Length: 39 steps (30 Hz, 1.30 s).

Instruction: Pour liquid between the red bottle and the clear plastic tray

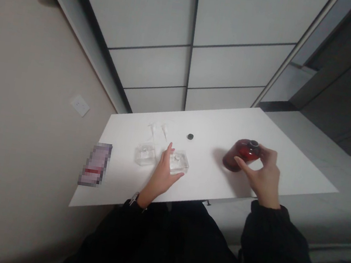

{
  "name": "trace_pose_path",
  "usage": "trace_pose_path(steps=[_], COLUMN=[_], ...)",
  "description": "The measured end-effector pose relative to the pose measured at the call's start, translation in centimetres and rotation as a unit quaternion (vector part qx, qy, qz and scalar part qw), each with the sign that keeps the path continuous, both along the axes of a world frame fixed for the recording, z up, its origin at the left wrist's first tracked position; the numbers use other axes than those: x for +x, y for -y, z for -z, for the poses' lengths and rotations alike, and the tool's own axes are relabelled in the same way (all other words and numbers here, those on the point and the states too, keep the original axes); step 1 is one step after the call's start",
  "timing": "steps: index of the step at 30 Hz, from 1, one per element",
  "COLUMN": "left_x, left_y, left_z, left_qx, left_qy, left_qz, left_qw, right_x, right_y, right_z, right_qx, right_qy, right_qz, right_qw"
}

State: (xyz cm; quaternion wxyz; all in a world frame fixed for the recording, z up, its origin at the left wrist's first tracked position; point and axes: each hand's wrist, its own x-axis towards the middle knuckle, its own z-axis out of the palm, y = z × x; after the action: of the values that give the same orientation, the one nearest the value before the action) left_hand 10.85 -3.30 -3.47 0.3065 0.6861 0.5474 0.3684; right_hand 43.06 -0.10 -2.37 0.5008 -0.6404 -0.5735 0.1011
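My right hand [265, 174] grips a reddish-brown bottle [239, 153], thumb on its near side and fingers behind its neck. The bottle leans, its open mouth toward the upper right. My left hand [161, 175] is curled around the left side of a small clear square bottle [179, 161] standing on the white table, thumb in front and fingers behind. Just left of that hand stands a second clear bottle [146, 154]. Behind them lie two pale pump tops [164, 129] with thin tubes. A round black cap [190, 136] rests between the bottles, farther back.
The white table [201, 183] has its left side near a wall with a socket plate [80, 105]. A blurred-out phone-shaped object [95, 164] lies at the table's left edge. Behind the table stand pale panelled doors [165, 17].
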Motion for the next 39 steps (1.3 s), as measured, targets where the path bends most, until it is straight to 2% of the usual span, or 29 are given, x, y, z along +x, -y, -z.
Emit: trace_pose_path(steps=[3, 6, 9, 13, 16, 19, 23, 27, 32, 39], left_x=[0.0, -0.2, -0.7, -1.9, -3.0, -4.3, -5.9, -6.9, -6.9, -6.6], left_y=[0.5, 1.3, 2.8, 4.8, 5.2, 4.9, 4.2, 3.8, 3.4, 2.7], left_z=[1.1, 0.6, -1.1, -4.5, -7.0, -8.8, -10.1, -11.5, -13.4, -14.5], left_qx=[-0.046, -0.049, -0.037, -0.032, -0.021, -0.014, 0.001, 0.02, 0.026, 0.056], left_qy=[0.065, 0.076, 0.079, 0.095, 0.08, 0.064, 0.044, -0.035, -0.107, -0.163], left_qz=[-0.06, -0.073, -0.063, -0.053, -0.046, -0.041, -0.051, -0.035, -0.001, 0.04], left_qw=[0.995, 0.993, 0.994, 0.994, 0.996, 0.997, 0.998, 0.999, 0.994, 0.984], right_x=[-1.4, -3.1, -5.0, -7.7, -9.7, -11.5, -13.2, -14.0, -14.1, -14.2], right_y=[0.1, 0.4, 0.9, 1.9, 2.7, 3.5, 4.3, 4.7, 4.8, 4.9], right_z=[-0.1, -0.3, -0.4, -0.7, -1.0, -1.2, -1.5, -1.6, -1.4, -1.4], right_qx=[0.006, 0.005, 0.001, -0.013, -0.025, -0.036, -0.042, -0.033, -0.032, -0.014], right_qy=[-0.004, -0.003, 0.0, -0.006, -0.012, -0.017, -0.016, -0.009, -0.004, 0.002], right_qz=[-0.032, -0.066, -0.097, -0.149, -0.192, -0.233, -0.276, -0.294, -0.302, -0.304], right_qw=[0.999, 0.998, 0.995, 0.989, 0.981, 0.972, 0.96, 0.955, 0.953, 0.953])
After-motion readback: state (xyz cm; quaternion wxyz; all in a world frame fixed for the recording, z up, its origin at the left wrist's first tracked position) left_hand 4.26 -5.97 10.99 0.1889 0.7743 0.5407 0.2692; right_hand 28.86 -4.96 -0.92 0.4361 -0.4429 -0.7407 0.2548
